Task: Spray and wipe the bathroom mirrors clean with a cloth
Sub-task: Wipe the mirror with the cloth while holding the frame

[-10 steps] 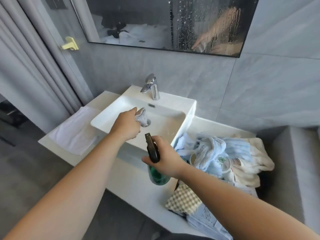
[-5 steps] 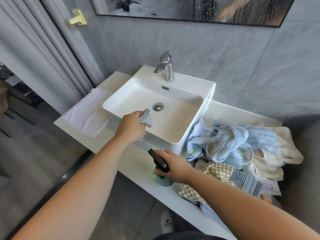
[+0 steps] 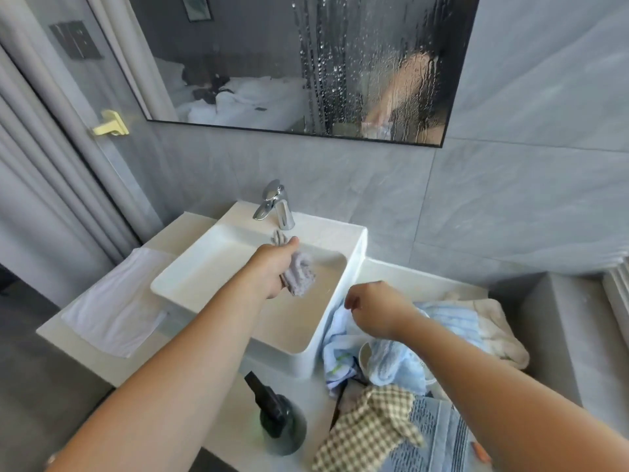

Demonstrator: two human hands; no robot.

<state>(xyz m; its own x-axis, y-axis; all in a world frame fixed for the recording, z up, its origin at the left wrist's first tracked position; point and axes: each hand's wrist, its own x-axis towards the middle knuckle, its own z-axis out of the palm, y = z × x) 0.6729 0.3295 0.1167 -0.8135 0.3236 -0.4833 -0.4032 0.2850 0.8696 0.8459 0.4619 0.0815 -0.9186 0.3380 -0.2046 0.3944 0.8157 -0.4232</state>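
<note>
Head view: left hand (image 3: 272, 271) over the white sink (image 3: 306, 362), its fingers clasped round a bunched grey cloth (image 3: 301, 276) just in front of the chrome tap (image 3: 276, 204). Right hand (image 3: 377, 309) hovers above a heap of blue towels (image 3: 401, 364), fingers curled inward and holding nothing. Dark green spray bottle (image 3: 279, 424) stands upright on the desk (image 3: 401, 270), in front of the sink and apart from both hands. Wall mirror (image 3: 306, 63) hangs above the tap (droplets and runs cover its right part). Folded white towel (image 3: 112, 308) lies left of the sink; a checked cloth (image 3: 367, 434) lies right of the bottle.
</note>
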